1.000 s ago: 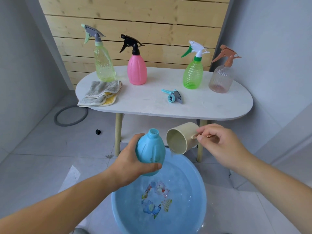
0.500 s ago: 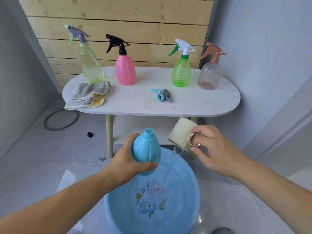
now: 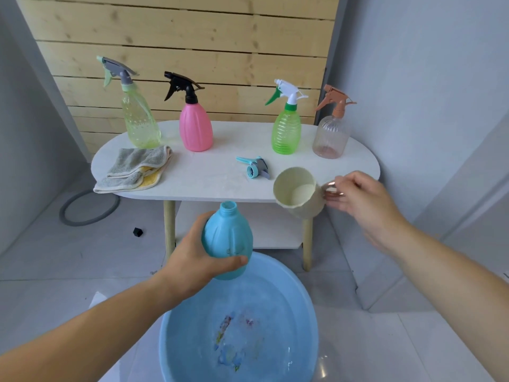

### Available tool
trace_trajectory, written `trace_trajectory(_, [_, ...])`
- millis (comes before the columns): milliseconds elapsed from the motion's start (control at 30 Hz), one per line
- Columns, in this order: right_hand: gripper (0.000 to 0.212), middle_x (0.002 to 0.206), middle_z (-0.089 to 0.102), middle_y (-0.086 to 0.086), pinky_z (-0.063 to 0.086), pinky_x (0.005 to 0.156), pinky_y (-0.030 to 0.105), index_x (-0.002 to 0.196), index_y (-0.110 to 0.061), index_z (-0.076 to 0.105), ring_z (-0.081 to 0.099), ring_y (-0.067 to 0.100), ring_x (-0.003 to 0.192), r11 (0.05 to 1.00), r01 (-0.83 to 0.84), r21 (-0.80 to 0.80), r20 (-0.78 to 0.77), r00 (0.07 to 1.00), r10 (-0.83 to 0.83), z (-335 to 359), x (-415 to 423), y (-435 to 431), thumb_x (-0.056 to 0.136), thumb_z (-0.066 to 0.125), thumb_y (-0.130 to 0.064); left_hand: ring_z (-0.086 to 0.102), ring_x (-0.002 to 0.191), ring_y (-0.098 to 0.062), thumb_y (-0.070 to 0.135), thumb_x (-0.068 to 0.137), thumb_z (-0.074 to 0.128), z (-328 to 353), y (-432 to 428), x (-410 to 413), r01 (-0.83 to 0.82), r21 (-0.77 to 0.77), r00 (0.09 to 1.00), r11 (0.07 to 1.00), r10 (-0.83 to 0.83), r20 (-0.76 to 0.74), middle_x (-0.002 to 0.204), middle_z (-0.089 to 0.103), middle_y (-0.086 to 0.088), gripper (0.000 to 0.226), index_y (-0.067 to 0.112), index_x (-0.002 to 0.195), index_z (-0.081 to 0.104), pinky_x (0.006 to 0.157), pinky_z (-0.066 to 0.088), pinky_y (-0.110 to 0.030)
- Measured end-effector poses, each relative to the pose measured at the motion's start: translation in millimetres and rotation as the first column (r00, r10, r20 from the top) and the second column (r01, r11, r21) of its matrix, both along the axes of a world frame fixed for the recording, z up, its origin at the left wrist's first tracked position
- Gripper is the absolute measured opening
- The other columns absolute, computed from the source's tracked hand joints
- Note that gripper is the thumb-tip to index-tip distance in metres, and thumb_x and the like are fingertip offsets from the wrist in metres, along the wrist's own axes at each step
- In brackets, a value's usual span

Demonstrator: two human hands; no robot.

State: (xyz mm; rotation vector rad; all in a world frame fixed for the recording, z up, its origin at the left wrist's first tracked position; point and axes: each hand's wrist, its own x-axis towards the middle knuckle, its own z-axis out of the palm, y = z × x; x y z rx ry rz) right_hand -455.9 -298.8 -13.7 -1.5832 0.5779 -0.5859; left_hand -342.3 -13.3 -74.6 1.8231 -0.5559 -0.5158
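The left hand (image 3: pixel 192 260) grips the blue bottle (image 3: pixel 230 241) round its belly, thumb across the front and fingers curled behind; the bottle stands upright in the air just in front of the table (image 3: pixel 214 177), lower than the tabletop, its neck uncapped and open; its wall is opaque, so what it holds cannot be told. The right hand (image 3: pixel 363 205) pinches the copper-coloured handle of the cream cup (image 3: pixel 296 193) between thumb and forefinger, the other fingers loosely bent and blurred; the cup hangs at the table's front edge towards its right end, tipped on its side with the mouth turned left and towards the camera; its pale inside shows no clear pool of water. A blue basin (image 3: pixel 309 304) sits on the floor in front of the table and holds clear water over a coloured print on its bottom.

On the table, along the back from left to right, stand a yellow-green spray bottle (image 3: pixel 140 122), a pink spray bottle (image 3: pixel 196 128), a green spray bottle (image 3: pixel 286 130) and a clear ribbed spray bottle (image 3: pixel 330 136), all capped with trigger heads; a loose blue trigger head (image 3: pixel 254 168) lies near the table's middle; a folded cloth (image 3: pixel 135 169) lies at its left front corner.
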Motion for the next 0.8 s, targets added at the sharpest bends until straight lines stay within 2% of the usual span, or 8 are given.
trace_trajectory(133, [0.020, 0.091, 0.058, 0.015, 0.055, 0.095, 0.046, 0.078, -0.011, 0.050, 0.066, 0.037, 0.086, 0.947, 0.142, 0.288, -0.009, 0.989, -0.146, 16.2, 29.6, -34.9, 0.097, 0.053, -0.018, 0.070, 0.097, -0.007, 0.048, 0.046, 0.093, 7.2, -7.4, 4.5, 0.008, -0.015, 1.000, 1.000, -0.008, 0.002, 0.105, 0.070, 0.019, 0.086, 0.051, 0.123, 0.053, 0.084, 0.063, -0.040])
trace_trajectory(200, [0.023, 0.091, 0.059, 0.018, 0.055, 0.095, 0.045, 0.074, -0.013, 0.044, 0.065, 0.038, 0.087, 0.912, 0.180, 0.368, -0.030, 0.983, -0.181, 18.1, 42.9, -50.5, 0.094, 0.054, -0.018, 0.070, 0.098, -0.007, 0.046, 0.048, 0.094, 9.0, -12.6, 7.3, 0.021, -0.021, 1.000, 1.000, -0.021, 0.003, 0.105, 0.070, 0.019, 0.085, 0.051, 0.122, 0.053, 0.085, 0.063, -0.039])
trace_trajectory(267, [0.021, 0.099, 0.060, 0.024, 0.056, 0.094, 0.044, 0.075, -0.014, 0.042, 0.064, 0.037, 0.086, 0.897, 0.205, 0.391, -0.073, 0.979, -0.192, 15.6, 54.5, -64.5, 0.091, 0.056, -0.019, 0.070, 0.097, -0.006, 0.043, 0.051, 0.096, 10.8, -18.8, 9.5, 0.033, -0.016, 0.999, 0.999, -0.033, 0.008, 0.104, 0.070, 0.021, 0.083, 0.051, 0.121, 0.052, 0.084, 0.063, -0.037])
trace_trajectory(367, [0.017, 0.106, 0.060, 0.026, 0.057, 0.078, 0.039, 0.081, -0.014, 0.044, 0.064, 0.038, 0.086, 0.898, 0.225, 0.377, -0.129, 0.973, -0.190, 8.8, 67.3, -78.7, 0.089, 0.057, -0.021, 0.069, 0.094, -0.003, 0.027, 0.062, 0.098, 14.3, -28.4, 9.9, 0.057, -0.022, 0.998, 0.998, -0.057, 0.018, 0.101, 0.068, 0.025, 0.078, 0.048, 0.121, 0.052, 0.079, 0.062, -0.031])
trace_trajectory(467, [0.014, 0.101, 0.058, 0.023, 0.051, 0.064, 0.035, 0.086, -0.013, 0.047, 0.063, 0.038, 0.084, 0.904, 0.238, 0.354, -0.193, 0.965, -0.178, 4.4, 74.6, -90.9, 0.090, 0.055, -0.023, 0.069, 0.094, -0.005, 0.020, 0.064, 0.097, 14.4, -39.2, 11.1, 0.070, -0.034, 0.997, 0.997, -0.069, 0.030, 0.101, 0.069, 0.021, 0.075, 0.043, 0.121, 0.054, 0.074, 0.061, -0.025])
trace_trajectory(600, [0.013, 0.092, 0.052, 0.009, 0.051, 0.057, 0.033, 0.091, -0.018, 0.052, 0.066, 0.036, 0.082, 0.942, 0.274, 0.193, -0.276, 0.937, -0.216, 0.5, 79.1, -101.2, 0.096, 0.049, -0.029, 0.069, 0.093, -0.002, 0.027, 0.060, 0.096, 11.4, -50.7, 10.7, 0.073, -0.028, 0.997, 0.997, -0.072, 0.041, 0.102, 0.069, 0.021, 0.077, 0.045, 0.121, 0.054, 0.072, 0.059, -0.019])
trace_trajectory(700, [0.014, 0.098, 0.058, 0.010, 0.054, 0.056, 0.033, 0.096, -0.020, 0.056, 0.068, 0.034, 0.075, 0.954, 0.285, 0.096, -0.298, 0.923, -0.245, -2.3, 79.5, -101.5, 0.096, 0.049, -0.032, 0.068, 0.091, 0.000, 0.017, 0.067, 0.097, 9.4, -56.5, 9.0, 0.078, -0.015, 0.996, 0.997, -0.077, 0.043, 0.102, 0.070, 0.015, 0.074, 0.043, 0.120, 0.054, 0.069, 0.056, -0.015])
trace_trajectory(800, [0.041, 0.114, 0.062, 0.010, 0.053, 0.053, 0.030, 0.126, -0.020, 0.052, 0.071, 0.029, 0.073, 0.951, 0.305, 0.043, -0.298, 0.913, -0.279, -2.1, 76.6, -102.1, 0.091, 0.052, -0.040, 0.068, 0.091, 0.001, 0.016, 0.068, 0.095, 10.3, -58.8, 7.2, 0.083, 0.002, 0.996, 0.997, -0.083, 0.038, 0.107, 0.070, 0.007, 0.072, 0.044, 0.119, 0.053, 0.067, 0.055, -0.013])
